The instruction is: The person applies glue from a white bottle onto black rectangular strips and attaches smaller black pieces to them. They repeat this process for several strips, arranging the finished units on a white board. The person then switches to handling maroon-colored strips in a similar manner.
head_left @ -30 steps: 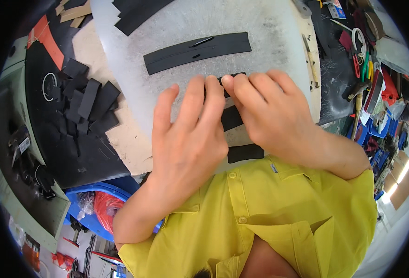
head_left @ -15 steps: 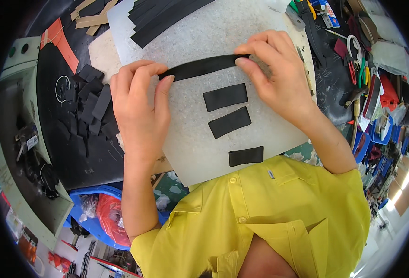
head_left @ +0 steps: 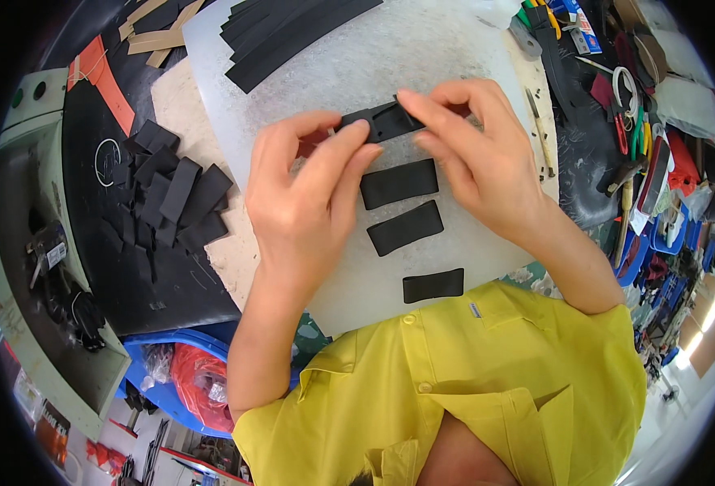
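Between my hands a black strip is folded over on itself, its ends brought toward the middle. My left hand pinches its left fold between thumb and fingers. At the other fold, my right hand holds the strip by thumb and fingertips. Just below lie a folded black piece, a second tilted one and a third near my shirt. All rest on a translucent white sheet. Unfolded black strips lie fanned out at the sheet's far side.
Left of the sheet is a heap of folded black pieces on a black tabletop, beside an orange strip. A blue tub with a red bag stands below the table edge. Tools, including pliers, crowd the right side.
My hands have come closer together, the left one moving right. The strip, stretched out flat before, is now folded over into a short piece.
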The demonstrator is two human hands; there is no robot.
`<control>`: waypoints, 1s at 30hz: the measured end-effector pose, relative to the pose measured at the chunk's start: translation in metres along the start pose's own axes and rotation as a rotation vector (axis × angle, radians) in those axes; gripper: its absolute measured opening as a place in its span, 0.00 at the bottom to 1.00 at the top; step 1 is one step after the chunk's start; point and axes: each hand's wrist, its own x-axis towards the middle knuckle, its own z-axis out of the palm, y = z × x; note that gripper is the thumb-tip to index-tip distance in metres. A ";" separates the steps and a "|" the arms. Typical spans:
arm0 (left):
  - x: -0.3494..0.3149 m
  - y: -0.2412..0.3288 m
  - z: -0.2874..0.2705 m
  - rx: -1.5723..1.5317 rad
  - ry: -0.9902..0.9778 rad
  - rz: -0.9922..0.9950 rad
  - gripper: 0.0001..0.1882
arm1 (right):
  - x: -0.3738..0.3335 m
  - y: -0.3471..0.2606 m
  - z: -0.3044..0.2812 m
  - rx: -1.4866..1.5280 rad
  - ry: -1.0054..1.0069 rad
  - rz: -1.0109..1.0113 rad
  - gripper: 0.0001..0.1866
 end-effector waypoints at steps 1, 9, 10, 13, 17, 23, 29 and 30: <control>-0.001 0.000 0.000 0.008 -0.008 0.020 0.15 | -0.003 0.002 -0.001 -0.008 -0.022 -0.026 0.29; -0.001 -0.004 -0.002 0.026 -0.074 0.074 0.19 | -0.007 0.001 0.001 -0.034 -0.121 -0.049 0.34; -0.001 -0.004 -0.002 0.032 -0.077 0.074 0.19 | -0.007 0.002 0.002 -0.048 -0.123 -0.060 0.34; -0.001 -0.005 -0.002 0.046 -0.084 0.074 0.20 | -0.007 0.002 0.003 -0.092 -0.131 -0.083 0.31; -0.001 -0.004 -0.002 0.043 -0.087 0.067 0.20 | -0.006 0.001 0.004 -0.113 -0.132 -0.087 0.29; -0.002 -0.003 -0.002 0.038 -0.096 0.048 0.19 | -0.006 -0.002 0.005 -0.131 -0.157 -0.070 0.30; 0.000 -0.004 -0.002 0.060 -0.096 0.083 0.19 | -0.006 -0.003 0.006 -0.148 -0.159 -0.075 0.30; 0.000 -0.004 -0.002 0.063 -0.094 0.094 0.19 | -0.006 -0.005 0.004 -0.142 -0.177 -0.052 0.33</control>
